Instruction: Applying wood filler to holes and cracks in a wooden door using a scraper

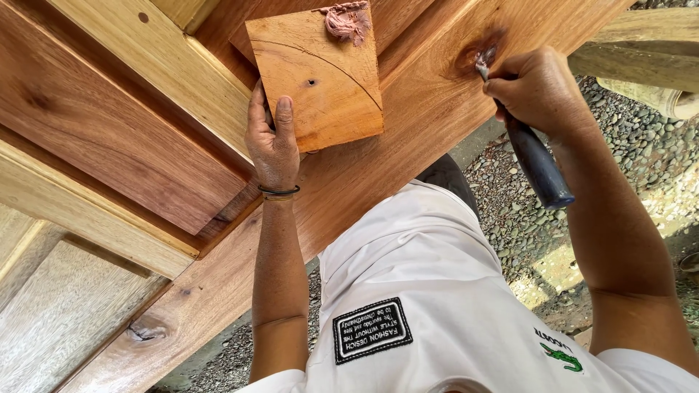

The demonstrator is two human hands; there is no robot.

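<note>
- Where pale framing crosses the far-left part of the door panel (408,138), lighter wood rails (95,211) running diagonally, with darker reddish boards between them.
- Near the lower-left edge of the panel, a dark knot (145,331) in the grain.
- Left hand (273,142) laid flat on the panel, fingers close together and pointing toward the far edge, thumb pressed onto the near-left corner of a small square wooden board (320,76); a dark band (279,192) round the wrist.
- On that square board: a curved pencil-like line, a small dark hole near the middle, and a lump of reddish-brown putty (348,20) at its far edge.
- Board lying on the panel's middle, touching it, well apart from the right hand.
- White shirt (422,291) and dark patch with print below, near the panel's near edge.
- Right hand (539,91) closed in a fist round a tool with a dark blue handle (539,164), handle sticking out below the fist toward the body.
- Tool's pale metal tip (482,67) pressed against a dark knot (473,54) close to the right edge of the panel, smeared with light filler.
- Beyond the right edge: grey gravel (626,138) on the ground and pale timbers (641,58) lying at the far-right corner.
</note>
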